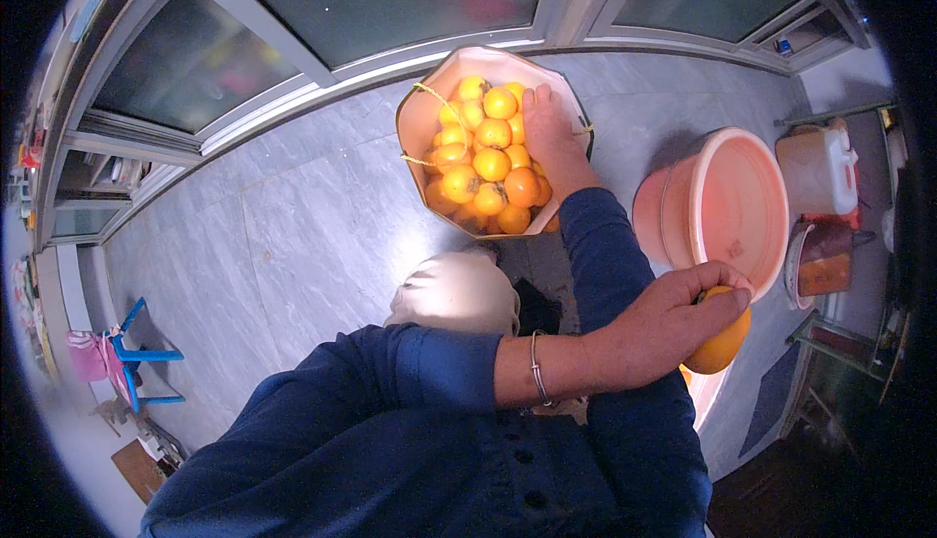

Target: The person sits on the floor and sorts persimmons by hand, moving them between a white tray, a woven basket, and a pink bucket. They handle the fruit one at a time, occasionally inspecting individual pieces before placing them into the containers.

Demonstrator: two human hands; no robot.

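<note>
A cardboard box with rope handles (565, 87) stands on the floor before me, full of yellow-orange persimmons (492, 164). My right hand (550, 124) reaches inside its right wall, against the fruit; whether its fingers grip one is hidden. My left arm, with a metal bangle (538, 369) at the wrist, crosses over my right arm. In my left hand (681, 311) is a larger-looking persimmon (721, 347), held between thumb and fingers at the right. Below that hand, partly covered by my sleeve, shows the pale edge of another container (708, 395) with a bit of orange fruit.
A pink plastic bucket (741, 201) stands right of the box, with a plastic jug (816, 168) and a basin (799, 267) beyond it. Sliding glass doors (395, 3) run behind the box. A blue stool (150, 355) with pink cloth is at the far left.
</note>
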